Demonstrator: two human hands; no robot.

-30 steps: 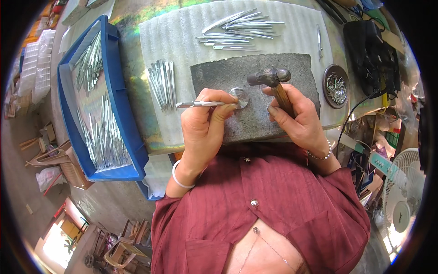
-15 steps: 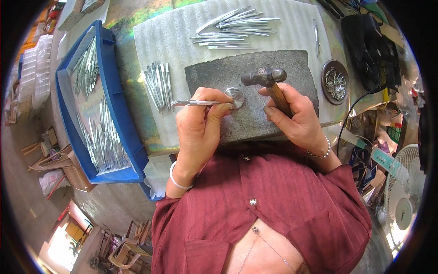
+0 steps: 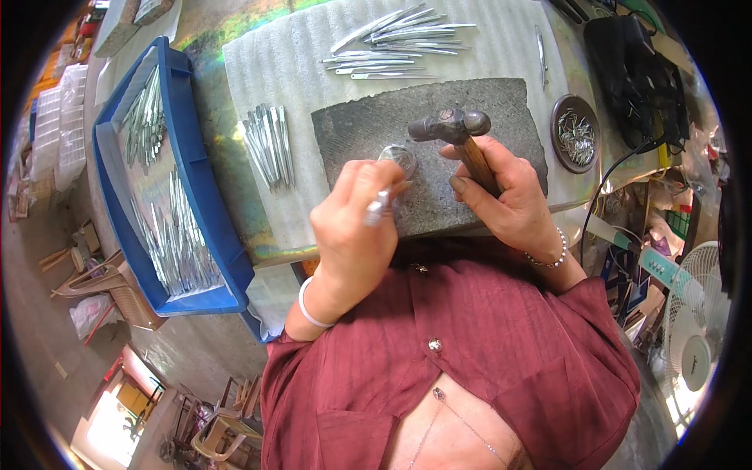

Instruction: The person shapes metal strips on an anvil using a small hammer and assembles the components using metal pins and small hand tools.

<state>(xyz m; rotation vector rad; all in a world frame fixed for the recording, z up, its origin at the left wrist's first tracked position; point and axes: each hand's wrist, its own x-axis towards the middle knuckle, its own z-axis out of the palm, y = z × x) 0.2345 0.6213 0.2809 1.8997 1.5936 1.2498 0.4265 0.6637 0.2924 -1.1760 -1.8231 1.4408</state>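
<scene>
My left hand [image 3: 354,205] is closed on a slim metal strip [image 3: 378,210], whose blurred silver end sticks out of the fist. Its fingertips are beside a small round, shiny disc [image 3: 399,160] on the dark stone slab [image 3: 360,117]. In my right hand [image 3: 513,192] is a hammer [image 3: 448,125], gripped high on its wooden handle, with the head raised over the slab. To the left of the slab stands a bunch of metal strips [image 3: 269,147]. Another pile of strips [image 3: 399,43] is fanned out beyond it.
A blue tray [image 3: 192,157] at the left holds many more strips. A round dark dish [image 3: 576,160] of small metal bits sits right of the slab, near a black bag-like object [image 3: 630,70] and a cable. White foam sheet [image 3: 274,66] covers the table. A fan [image 3: 693,345] stands lower right.
My left hand has turned over, swinging the strip from pointing left to pointing toward me. My right hand and the hammer have barely moved.
</scene>
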